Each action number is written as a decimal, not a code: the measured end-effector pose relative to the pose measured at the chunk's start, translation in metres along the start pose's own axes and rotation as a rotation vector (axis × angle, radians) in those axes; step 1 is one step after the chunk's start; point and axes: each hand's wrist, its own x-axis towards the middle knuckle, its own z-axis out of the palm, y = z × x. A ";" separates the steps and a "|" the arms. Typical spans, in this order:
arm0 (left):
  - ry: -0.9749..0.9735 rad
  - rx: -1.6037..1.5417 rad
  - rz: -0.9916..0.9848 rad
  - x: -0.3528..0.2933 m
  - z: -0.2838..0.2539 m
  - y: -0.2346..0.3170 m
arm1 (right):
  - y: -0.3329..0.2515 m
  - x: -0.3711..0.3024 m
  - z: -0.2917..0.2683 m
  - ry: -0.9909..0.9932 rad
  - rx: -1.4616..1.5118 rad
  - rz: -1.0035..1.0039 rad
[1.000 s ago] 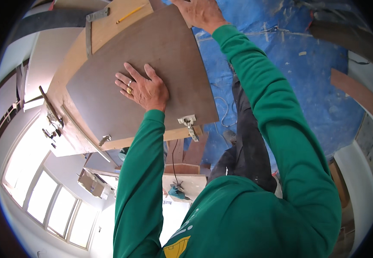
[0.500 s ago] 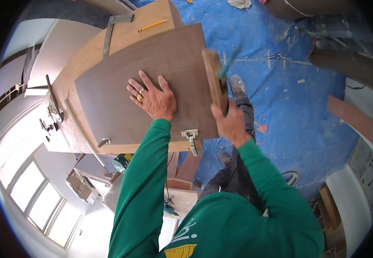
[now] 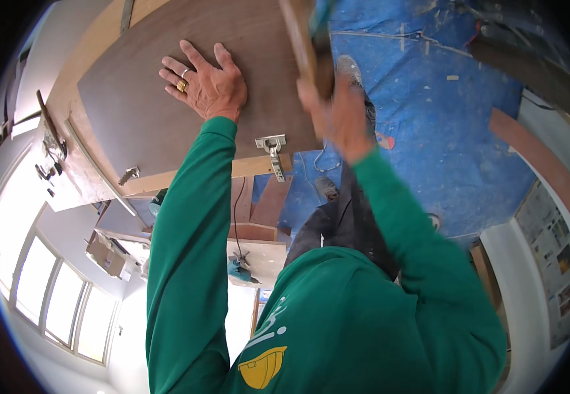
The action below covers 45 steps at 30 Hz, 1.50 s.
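A dark brown cabinet door point(image 3: 134, 105) lies flat on a light wooden surface, with a metal hinge point(image 3: 272, 152) and a second hinge point(image 3: 129, 174) along its near edge. Pressed flat on the door's face is my left hand point(image 3: 214, 88), fingers spread, two rings on it. At the door's right edge, my right hand point(image 3: 343, 121) is closed round the near end of a long wooden block-like tool point(image 3: 303, 43) with a teal part sticking out. Motion blurs the tool, and its far end is cut off by the frame, so its exact kind is unclear.
Blue sheeting point(image 3: 429, 131) covers the floor on the right. A curved reddish-brown strip point(image 3: 534, 154) leans at far right. Below the work surface, a teal power tool point(image 3: 239, 270) rests on a board. A dark bar point(image 3: 50, 118) lies at far left.
The whole view has shifted, so the door appears higher and further left. The wooden tool has moved along the door's right edge, away from me. My left hand stays on the door.
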 end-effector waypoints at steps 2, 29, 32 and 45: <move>0.022 -0.014 0.002 0.007 0.003 0.007 | 0.044 -0.118 0.000 -0.076 0.133 0.004; 0.000 0.068 0.008 -0.001 -0.002 0.006 | 0.001 0.239 0.018 0.226 -0.295 -0.651; 0.019 0.044 0.027 -0.001 0.000 0.009 | 0.007 0.249 0.034 0.294 -0.048 -0.415; 0.058 0.075 0.010 0.007 0.006 0.004 | 0.077 -0.209 -0.006 -0.194 0.404 0.371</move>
